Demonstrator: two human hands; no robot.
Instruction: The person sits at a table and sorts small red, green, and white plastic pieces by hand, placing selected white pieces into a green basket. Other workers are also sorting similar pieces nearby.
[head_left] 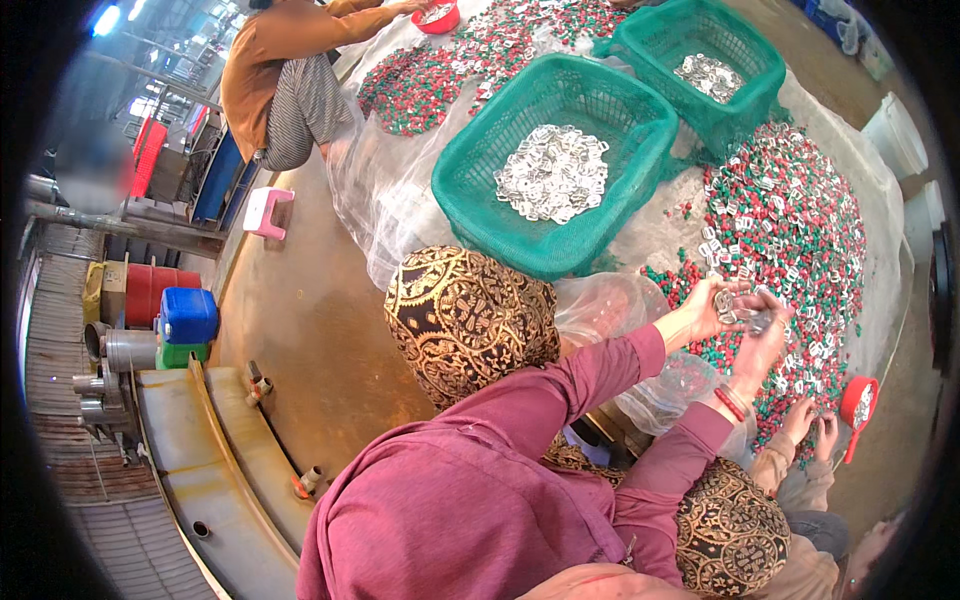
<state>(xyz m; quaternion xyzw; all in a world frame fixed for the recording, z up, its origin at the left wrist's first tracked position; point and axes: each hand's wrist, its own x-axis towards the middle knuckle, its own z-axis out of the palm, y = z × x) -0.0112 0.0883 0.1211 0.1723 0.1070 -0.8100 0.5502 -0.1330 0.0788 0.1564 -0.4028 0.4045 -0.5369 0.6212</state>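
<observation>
Small silver slotted metal pieces (724, 304) sit in the curled fingers of my left hand (706, 310). My right hand (762, 345), a red bangle on its wrist, is close beside it with bent fingers, and grey shiny pieces show at its palm. Its fingertips are partly blurred. Both hands are raised over a wide pile (800, 240) of red and green bits mixed with silver pieces. Beyond my left hand stands a green mesh-lined basket (460, 205) with a heap of silver pieces (553, 172) inside.
Another green basket (755, 60) with silver pieces stands farther back. A co-worker's hands (808, 425) reach into the pile at right, near a red handled scoop (862, 402). Another person (285, 60) sits at far left by a red bowl (437, 18). A pink stool (268, 212) stands left.
</observation>
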